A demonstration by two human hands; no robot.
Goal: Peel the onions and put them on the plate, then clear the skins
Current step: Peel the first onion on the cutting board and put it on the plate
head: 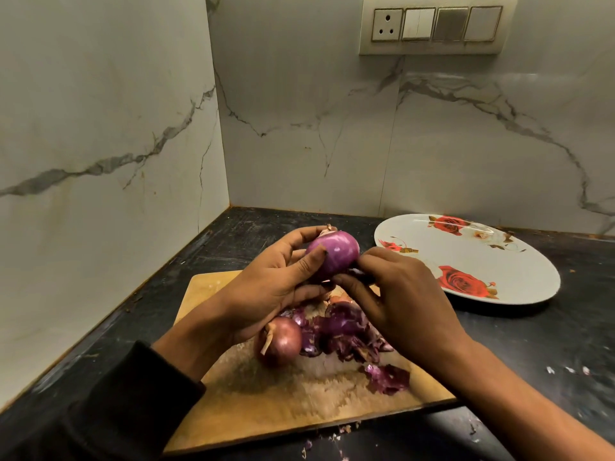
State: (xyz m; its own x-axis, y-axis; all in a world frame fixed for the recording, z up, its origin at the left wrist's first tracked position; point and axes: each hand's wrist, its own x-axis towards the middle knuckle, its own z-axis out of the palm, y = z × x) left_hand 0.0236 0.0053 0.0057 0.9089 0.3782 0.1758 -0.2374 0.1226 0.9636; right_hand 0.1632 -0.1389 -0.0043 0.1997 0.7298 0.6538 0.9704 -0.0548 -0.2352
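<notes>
Cradling the peeled onion (332, 256) above the cutting board (299, 404), left hand (266, 287) curls round it — right hand (392, 294) pinches skin; a slip risks dropping it short of the plate (519, 277).

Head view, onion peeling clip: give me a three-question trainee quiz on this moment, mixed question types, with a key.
1. True or false: the plate already holds a peeled onion.
2. Which hand grips the peeled onion above the cutting board?
A. left hand
B. right hand
C. neither
3. Fill in: the unpeeled onion lies on the board beside a pile of ____.

Key
1. False; the plate holds nothing.
2. A; the right hand's fingers pinch at the onion's side.
3. Skins.
</notes>
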